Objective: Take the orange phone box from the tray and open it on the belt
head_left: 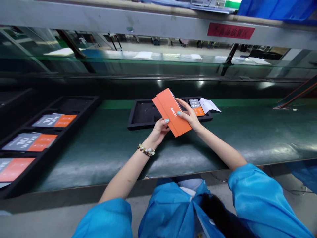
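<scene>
Both of my hands hold an orange box (pixel 166 106) printed "WAVE 7C", tilted above the green work surface. Two orange layers of it show, one offset from the other. My left hand (pixel 158 133), with a bead bracelet at the wrist, grips the lower left edge, thumb on top. Along the right side my right hand (pixel 190 117) is closed on the box, its thumb over the front. Behind them lies a black tray (pixel 131 124) with a grey-and-orange "7C WAVE" item (pixel 197 108) in its right part. A white paper (pixel 210 105) sticks out beside that item.
At the left another black tray (pixel 64 136) carries several grey-and-orange items, some marked "10 WAVE" (pixel 53 120). A metal beam with a red label (pixel 230 31) crosses above the green surface (pixel 106 148). A slanted post (pixel 297 94) stands at the right.
</scene>
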`<state>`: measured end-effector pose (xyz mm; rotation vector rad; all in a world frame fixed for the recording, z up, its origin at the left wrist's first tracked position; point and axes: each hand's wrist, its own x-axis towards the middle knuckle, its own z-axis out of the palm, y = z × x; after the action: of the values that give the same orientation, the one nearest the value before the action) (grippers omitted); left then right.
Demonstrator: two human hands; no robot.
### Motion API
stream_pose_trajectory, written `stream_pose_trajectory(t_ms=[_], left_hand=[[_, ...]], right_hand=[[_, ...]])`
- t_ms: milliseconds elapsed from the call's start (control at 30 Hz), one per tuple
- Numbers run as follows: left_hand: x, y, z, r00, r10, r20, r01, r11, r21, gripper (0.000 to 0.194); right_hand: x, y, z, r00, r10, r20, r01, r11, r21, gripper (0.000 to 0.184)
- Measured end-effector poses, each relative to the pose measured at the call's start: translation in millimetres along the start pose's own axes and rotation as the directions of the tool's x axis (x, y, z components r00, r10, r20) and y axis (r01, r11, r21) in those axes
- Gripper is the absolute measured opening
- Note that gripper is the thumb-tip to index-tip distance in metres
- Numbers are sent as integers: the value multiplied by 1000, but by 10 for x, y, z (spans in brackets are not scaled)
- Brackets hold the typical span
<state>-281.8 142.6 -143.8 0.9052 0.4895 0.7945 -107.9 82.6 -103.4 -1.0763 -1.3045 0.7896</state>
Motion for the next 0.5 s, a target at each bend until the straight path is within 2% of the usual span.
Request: stream_pose_trajectory(t_ms=[100, 200, 267, 367, 500], left_hand=[[-174, -41, 130, 998, 3, -58, -4, 1000, -9, 51], [-360, -91, 156, 997, 10, -70, -10, 1000, -4, 52], [-478, -120, 98, 995, 7, -103, -9, 1000, -19, 48], [-640, -133, -41, 981, 6, -195, -24, 996, -88, 43], [-794, -102, -123, 980, -27, -197, -11, 982, -188, 46]], right_hand=[[-107, -86, -82, 999, 42, -10, -41, 995, 87, 70], [-213, -188, -192, 999, 29, 14, -30, 990, 138, 64], [-275, -299, -317, 999, 28, -25, -22, 980, 197, 64], [-382, -492, -563, 988, 51, -149, -10, 965, 263, 61], [-579, -593, -776, 952, 228, -205, -143, 922, 360, 48]])
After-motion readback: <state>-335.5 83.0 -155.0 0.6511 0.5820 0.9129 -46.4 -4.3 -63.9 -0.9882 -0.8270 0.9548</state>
